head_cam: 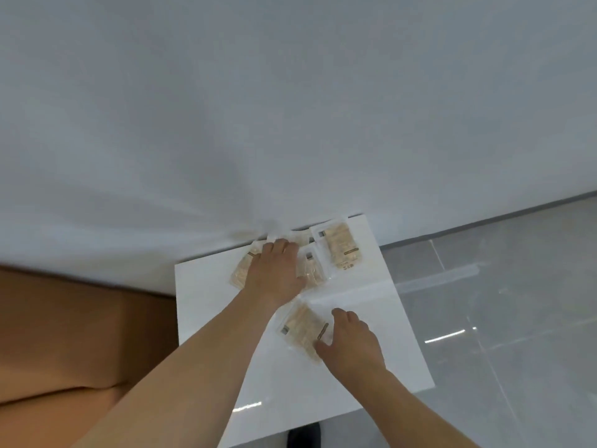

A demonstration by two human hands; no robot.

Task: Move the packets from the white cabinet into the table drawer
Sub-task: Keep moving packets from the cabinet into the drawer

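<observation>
Both hands lie on packets atop the white cabinet point(371, 367); left hand point(274, 273) presses flat on the rear packets point(240, 273); right hand point(350, 341) curls over the near packet point(302, 331); slick film could slide off the edge.

White cabinet top point(371, 357) is showing plain glossy white, no pattern, same white as the wall point(290, 92) behind it. Packets point(342, 245) are reading as clear plastic over pale beige contents, each carrying a small dark grey square and a thin olive-brown stripe; the packet nearest the camera point(302, 331) is showing the same marks. Floor point(517, 302) is showing glossy grey tiles with pale grout lines, and a tan-orange surface point(64, 334) is filling the lower left.
</observation>
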